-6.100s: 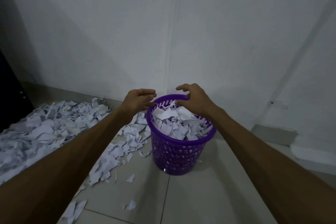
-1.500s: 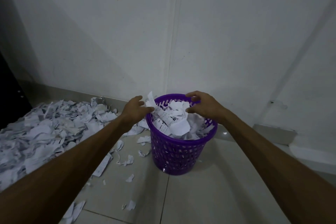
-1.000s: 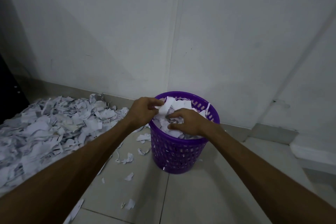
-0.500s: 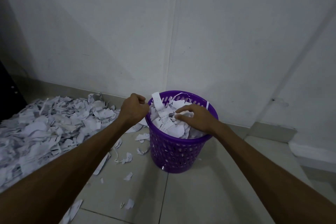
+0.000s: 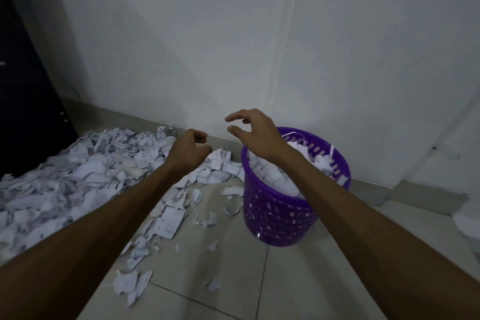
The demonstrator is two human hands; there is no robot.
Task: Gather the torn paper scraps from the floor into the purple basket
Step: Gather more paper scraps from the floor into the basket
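Both hands hover empty: left hand (image 5: pixel 191 149) loosely curled, right hand (image 5: pixel 255 132) spread. The purple basket (image 5: pixel 291 205) is heaped; more paper scraps (image 5: pixel 78 176) could spill over its rim.

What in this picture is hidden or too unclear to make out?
- Purple basket: how deep it is filled; head view, the right forearm covers part of the opening.
- Paper scraps: printed text too small and dim; pile cut off at the left edge.
- Left hand: palm faces away, so anything inside is unseen.
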